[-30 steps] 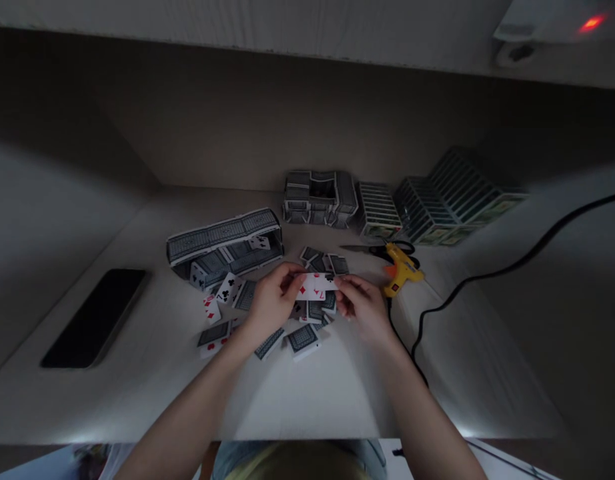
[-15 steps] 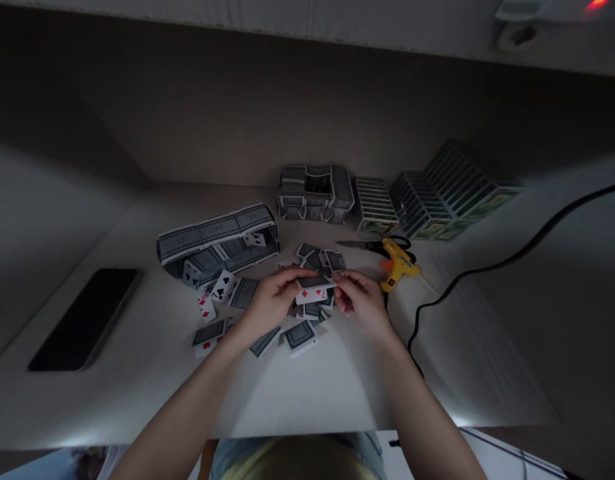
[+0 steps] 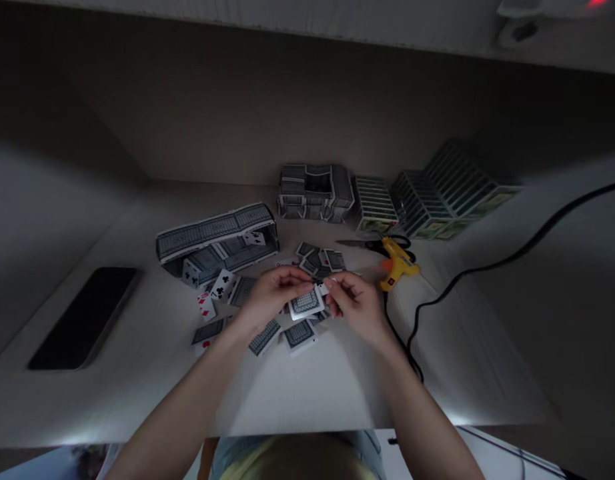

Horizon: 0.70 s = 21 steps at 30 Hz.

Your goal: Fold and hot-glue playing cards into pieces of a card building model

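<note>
A folded playing card (image 3: 307,305) with its patterned back toward me is pinched between both hands above the desk. My left hand (image 3: 273,293) grips its upper left edge with thumb and fingers. At its upper right, my right hand (image 3: 355,297) pinches a white flap bearing a black mark. Under and around my hands lie loose folded cards, among them a patterned-back card (image 3: 300,335) and a seven of clubs (image 3: 223,285). A long hollow structure of cards (image 3: 215,230) stands to the left, more cards inside it.
A car-like card model (image 3: 315,193) stands against the back wall, beside ribbed card stacks (image 3: 375,200). A yellow glue gun (image 3: 400,263) lies right, over black-handled scissors (image 3: 360,245). A black cable (image 3: 487,267) curves across the right side. A phone (image 3: 85,319) lies at left.
The card in my hands has turned: its red seven of diamonds face showed before, and now its patterned back does. My hands stay nearly in place.
</note>
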Each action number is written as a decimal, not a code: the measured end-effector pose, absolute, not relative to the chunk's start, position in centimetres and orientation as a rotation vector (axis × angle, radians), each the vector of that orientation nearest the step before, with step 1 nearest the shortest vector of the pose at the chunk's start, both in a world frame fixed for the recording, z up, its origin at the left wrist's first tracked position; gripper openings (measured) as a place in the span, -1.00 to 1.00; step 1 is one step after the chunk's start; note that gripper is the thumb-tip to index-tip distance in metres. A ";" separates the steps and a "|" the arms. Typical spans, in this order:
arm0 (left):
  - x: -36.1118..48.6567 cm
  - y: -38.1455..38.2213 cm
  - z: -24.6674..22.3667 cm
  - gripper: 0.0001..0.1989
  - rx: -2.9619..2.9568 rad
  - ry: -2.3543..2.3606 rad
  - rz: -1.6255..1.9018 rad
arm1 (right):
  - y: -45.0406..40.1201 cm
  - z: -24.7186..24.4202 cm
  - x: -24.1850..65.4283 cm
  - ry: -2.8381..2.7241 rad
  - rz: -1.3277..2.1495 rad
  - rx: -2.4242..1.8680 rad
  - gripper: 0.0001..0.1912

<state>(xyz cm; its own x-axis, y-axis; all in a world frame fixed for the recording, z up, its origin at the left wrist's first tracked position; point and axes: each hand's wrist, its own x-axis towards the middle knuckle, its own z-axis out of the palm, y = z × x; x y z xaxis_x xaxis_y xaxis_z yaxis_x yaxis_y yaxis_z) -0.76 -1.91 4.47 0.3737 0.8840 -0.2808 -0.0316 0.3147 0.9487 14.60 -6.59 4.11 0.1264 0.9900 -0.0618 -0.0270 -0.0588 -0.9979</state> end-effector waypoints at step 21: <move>-1.0 -2.2 4.1 -0.77 1.426 1.022 0.541 | -7.1 2.6 14.8 -1.488 0.745 -1.374 -0.83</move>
<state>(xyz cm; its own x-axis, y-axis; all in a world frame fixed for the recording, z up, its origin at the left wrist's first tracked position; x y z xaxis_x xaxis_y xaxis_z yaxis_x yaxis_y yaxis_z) -0.99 -2.19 4.07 0.4994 0.8300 -0.2485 0.2609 0.1294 0.9566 14.84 -7.10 2.65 0.0759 0.9696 0.2325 0.3952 0.1848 -0.8998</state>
